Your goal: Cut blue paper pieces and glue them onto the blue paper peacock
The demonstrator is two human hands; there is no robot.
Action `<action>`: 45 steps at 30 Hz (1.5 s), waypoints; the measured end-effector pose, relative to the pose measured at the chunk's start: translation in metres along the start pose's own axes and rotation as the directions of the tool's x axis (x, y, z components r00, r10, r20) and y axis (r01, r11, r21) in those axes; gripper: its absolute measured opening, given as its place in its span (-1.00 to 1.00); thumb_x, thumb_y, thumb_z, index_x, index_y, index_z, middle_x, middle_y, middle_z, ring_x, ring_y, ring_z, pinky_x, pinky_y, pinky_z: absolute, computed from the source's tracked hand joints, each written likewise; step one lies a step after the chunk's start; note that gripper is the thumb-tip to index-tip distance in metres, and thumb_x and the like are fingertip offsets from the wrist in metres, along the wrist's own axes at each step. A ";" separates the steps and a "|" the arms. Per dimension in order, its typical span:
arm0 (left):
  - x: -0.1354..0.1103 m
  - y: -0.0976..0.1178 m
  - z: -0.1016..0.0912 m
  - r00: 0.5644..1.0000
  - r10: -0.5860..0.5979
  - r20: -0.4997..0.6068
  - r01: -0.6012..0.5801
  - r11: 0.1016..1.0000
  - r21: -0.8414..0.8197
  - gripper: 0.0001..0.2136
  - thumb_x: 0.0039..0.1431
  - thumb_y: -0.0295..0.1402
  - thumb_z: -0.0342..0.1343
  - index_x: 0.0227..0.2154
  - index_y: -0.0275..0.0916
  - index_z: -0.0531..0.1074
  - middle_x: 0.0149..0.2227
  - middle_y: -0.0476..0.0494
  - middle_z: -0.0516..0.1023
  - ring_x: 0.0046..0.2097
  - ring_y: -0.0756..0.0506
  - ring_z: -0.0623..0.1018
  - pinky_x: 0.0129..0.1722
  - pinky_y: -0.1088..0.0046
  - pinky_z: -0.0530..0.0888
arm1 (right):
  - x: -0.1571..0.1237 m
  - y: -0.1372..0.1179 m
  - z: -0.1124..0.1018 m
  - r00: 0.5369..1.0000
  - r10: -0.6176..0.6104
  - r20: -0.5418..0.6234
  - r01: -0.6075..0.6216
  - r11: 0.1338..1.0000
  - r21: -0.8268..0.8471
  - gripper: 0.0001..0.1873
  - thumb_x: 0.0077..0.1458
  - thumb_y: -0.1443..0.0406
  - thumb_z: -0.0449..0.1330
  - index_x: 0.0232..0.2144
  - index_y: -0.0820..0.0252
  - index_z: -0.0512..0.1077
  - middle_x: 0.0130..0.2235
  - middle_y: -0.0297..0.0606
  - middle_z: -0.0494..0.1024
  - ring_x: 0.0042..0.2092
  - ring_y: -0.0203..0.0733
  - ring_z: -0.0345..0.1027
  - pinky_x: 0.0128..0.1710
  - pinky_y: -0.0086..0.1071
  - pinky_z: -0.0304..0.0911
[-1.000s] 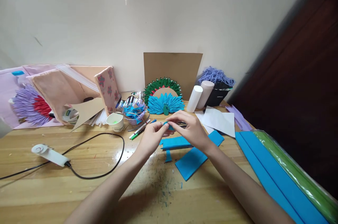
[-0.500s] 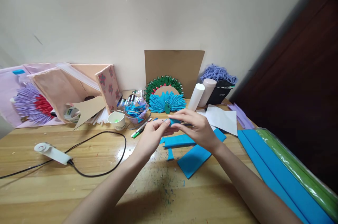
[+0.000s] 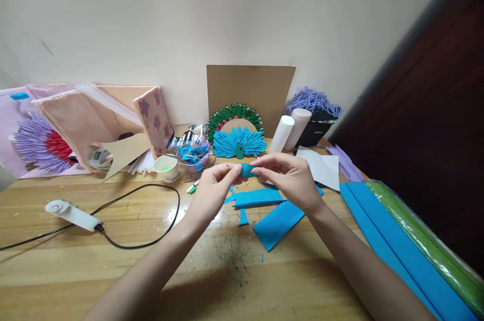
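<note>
Between my two hands is a small piece of blue crepe paper, held above the table. My left hand pinches its left end with thumb and fingers. At the right end, the fingertips and thumb of my right hand are closed on it. Below my hands lie a folded blue strip, a wider blue strip and a small blue scrap. Behind them stands a fan-shaped peacock craft with blue petals and a green body, in front of a dark green, beaded fan.
A white corded tool rests at left, its black cable looped. A paper cup and a basket of blue scraps stand behind. White rolls, white paper and long blue and green paper packs lie to the right.
My right hand has shifted slightly right, and its fingers have drawn back along the blue paper, so more of it shows between my hands. The camera view has tilted slightly.
</note>
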State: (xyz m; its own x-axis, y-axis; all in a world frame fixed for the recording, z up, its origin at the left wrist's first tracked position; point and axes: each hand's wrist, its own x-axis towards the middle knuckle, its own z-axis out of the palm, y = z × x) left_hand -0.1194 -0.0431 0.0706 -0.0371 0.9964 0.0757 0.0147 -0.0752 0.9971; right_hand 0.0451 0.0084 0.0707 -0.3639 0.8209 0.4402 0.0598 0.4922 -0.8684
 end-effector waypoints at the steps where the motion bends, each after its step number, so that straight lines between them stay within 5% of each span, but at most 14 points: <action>1: -0.001 0.001 0.000 1.000 0.010 -0.005 -0.010 1.000 0.007 -0.74 0.09 -0.20 0.10 -0.31 -0.29 0.54 -0.35 -0.14 0.58 -0.27 -0.07 0.52 -0.19 0.43 0.42 | 0.000 -0.001 0.000 1.000 0.031 0.001 -0.031 0.999 0.026 -0.86 -0.06 0.21 0.29 -0.41 0.15 0.52 -0.43 -0.30 0.55 -0.42 -0.23 0.44 -0.45 -0.36 0.40; 4: -0.002 0.001 0.002 1.000 -0.002 -0.004 0.002 1.000 0.002 -0.77 0.01 -0.23 0.18 -0.36 -0.30 0.53 -0.38 -0.14 0.58 -0.30 -0.07 0.54 -0.27 0.47 0.44 | -0.001 -0.004 -0.001 0.999 0.010 0.032 -0.009 0.999 -0.033 -0.88 -0.03 0.23 0.27 -0.42 0.14 0.51 -0.42 -0.30 0.55 -0.39 -0.23 0.44 -0.41 -0.36 0.39; 11: -0.003 -0.006 0.003 1.000 -0.018 0.017 0.017 0.998 0.056 -0.78 0.02 -0.22 0.17 -0.45 -0.32 0.52 -0.42 -0.16 0.59 -0.35 -0.08 0.55 -0.35 0.48 0.43 | -0.002 -0.010 0.000 0.967 -0.222 0.128 0.251 0.920 -0.302 -0.93 0.07 0.29 0.18 -0.39 0.11 0.48 -0.37 -0.27 0.52 -0.28 -0.19 0.39 -0.28 -0.30 0.33; 25: 0.014 -0.021 -0.011 0.985 -0.063 0.159 0.042 0.990 0.136 -0.76 0.07 -0.23 0.10 -0.37 -0.31 0.54 -0.41 -0.18 0.59 -0.31 -0.11 0.56 -0.31 0.47 0.43 | 0.004 0.010 0.008 0.957 -0.181 0.225 0.261 0.877 -0.405 -0.93 0.10 0.36 0.13 -0.40 0.16 0.42 -0.40 -0.28 0.46 -0.30 -0.21 0.32 -0.31 -0.36 0.25; 36: 0.018 -0.022 -0.014 0.978 -0.129 0.163 0.124 0.991 0.045 -0.74 0.04 -0.20 0.11 -0.44 -0.32 0.54 -0.50 -0.15 0.56 -0.36 -0.09 0.56 -0.27 0.42 0.46 | 0.001 0.020 0.017 0.852 -0.434 0.293 0.518 0.620 -0.589 -0.87 0.13 0.41 0.03 -0.37 0.19 0.37 -0.41 -0.19 0.46 -0.31 -0.15 0.28 -0.31 -0.29 0.25; 45: 0.017 -0.013 -0.016 0.974 -0.165 0.156 0.167 0.986 -0.003 -0.71 -0.02 -0.13 0.16 -0.49 -0.31 0.51 -0.48 -0.12 0.56 -0.40 -0.06 0.57 -0.31 0.46 0.46 | 0.000 0.022 0.014 0.842 -0.463 0.276 0.539 0.696 -0.475 -0.86 0.12 0.42 0.08 -0.26 0.17 0.39 -0.33 -0.21 0.49 -0.25 -0.17 0.30 -0.25 -0.28 0.28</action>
State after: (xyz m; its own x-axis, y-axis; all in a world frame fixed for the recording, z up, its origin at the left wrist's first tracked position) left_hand -0.1367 -0.0257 0.0593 0.1170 0.9888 -0.0924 0.0058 0.0924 0.9957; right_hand 0.0333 0.0154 0.0480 -0.5911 0.3833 0.7097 0.2871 0.9222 -0.2590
